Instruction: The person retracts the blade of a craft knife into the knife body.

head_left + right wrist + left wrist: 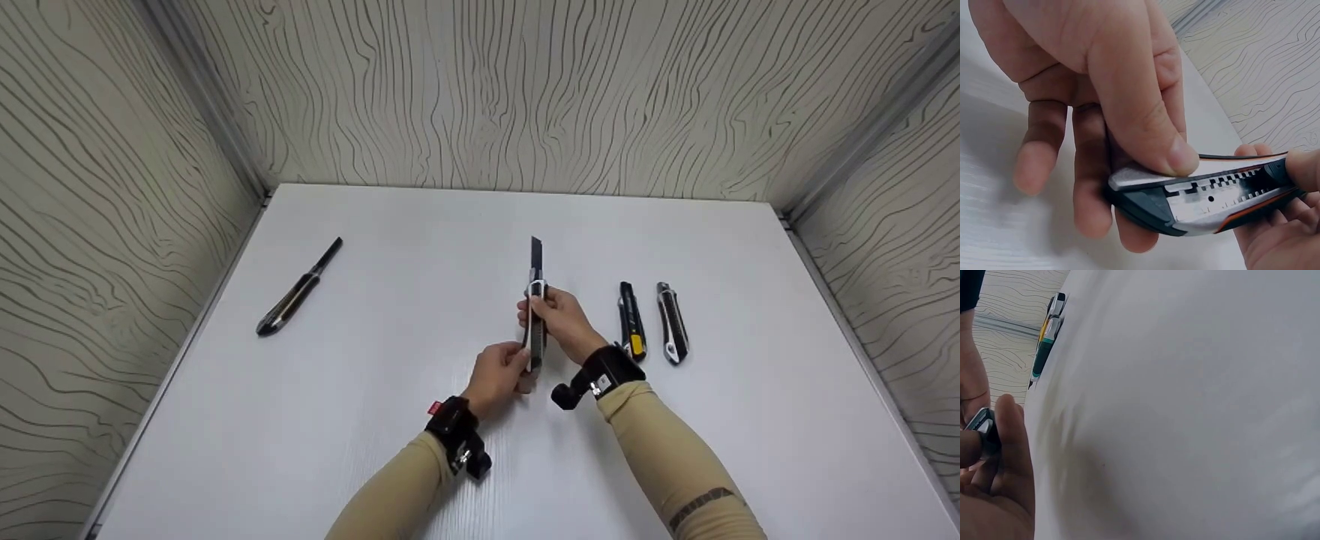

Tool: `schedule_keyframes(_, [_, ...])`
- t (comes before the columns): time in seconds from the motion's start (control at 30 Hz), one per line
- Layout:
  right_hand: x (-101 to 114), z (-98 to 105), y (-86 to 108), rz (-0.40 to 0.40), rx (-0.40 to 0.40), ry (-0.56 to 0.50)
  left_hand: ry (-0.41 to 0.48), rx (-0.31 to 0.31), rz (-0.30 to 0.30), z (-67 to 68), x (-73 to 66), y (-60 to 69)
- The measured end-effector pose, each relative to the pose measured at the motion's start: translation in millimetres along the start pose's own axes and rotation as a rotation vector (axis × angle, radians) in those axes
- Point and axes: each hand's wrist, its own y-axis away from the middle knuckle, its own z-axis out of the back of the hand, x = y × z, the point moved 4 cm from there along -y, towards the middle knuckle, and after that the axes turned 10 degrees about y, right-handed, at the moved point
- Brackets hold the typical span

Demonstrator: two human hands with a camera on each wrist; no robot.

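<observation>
A utility knife (538,330) with silver and dark sides stands between both hands, its dark blade (536,253) out and pointing toward the back of the table. My right hand (568,324) grips the upper body of this knife. In the right wrist view its thumb (1304,171) presses at the slider by the toothed slot. Lower down, my left hand (497,373) pinches the butt end between thumb and fingers. The left wrist view shows only that end (985,430) of the knife, partly covered by fingers.
On the white table (375,435), another utility knife (296,296) lies at the left, blade out. To the right lie a black and yellow utility knife (631,319) and a silver and black one (673,322), with no blades showing. Wood-patterned walls (487,97) enclose the back and sides.
</observation>
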Motion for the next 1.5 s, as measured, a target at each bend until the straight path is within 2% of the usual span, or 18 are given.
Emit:
schedule_keyframes(0.23, [-0.4,-0.2,0.6,0.039,0.035,-0.002,-0.021,-0.013,-0.003,2.1,-1.3,0.2])
schedule_keyframes(0.43, [1.5,1.3,-0.7,0.026,0.041,0.024,-0.027,-0.030,-0.010,1.7,1.4,0.6])
schedule_keyframes(0.57, [5.2,3.8,-0.8,0.026,0.037,0.048,0.024,-0.034,-0.001,-0.7,6.4,2.7])
schedule_keyframes(0.7, [8.0,5.1,0.4,0.030,0.035,0.061,0.124,0.005,0.013,-4.3,9.8,3.8])
schedule_keyframes(0.87, [9.1,4.6,1.5,0.022,0.054,0.029,0.175,0.011,-0.020,-3.2,8.8,3.0])
schedule_keyframes(1.17, [5.0,2.0,2.9,-0.032,0.072,-0.045,0.129,-0.016,-0.032,-3.2,5.8,0.9])
schedule_keyframes(1.5, [1.5,0.4,2.2,0.004,0.046,0.023,0.100,-0.035,-0.018,-4.2,3.6,2.4])
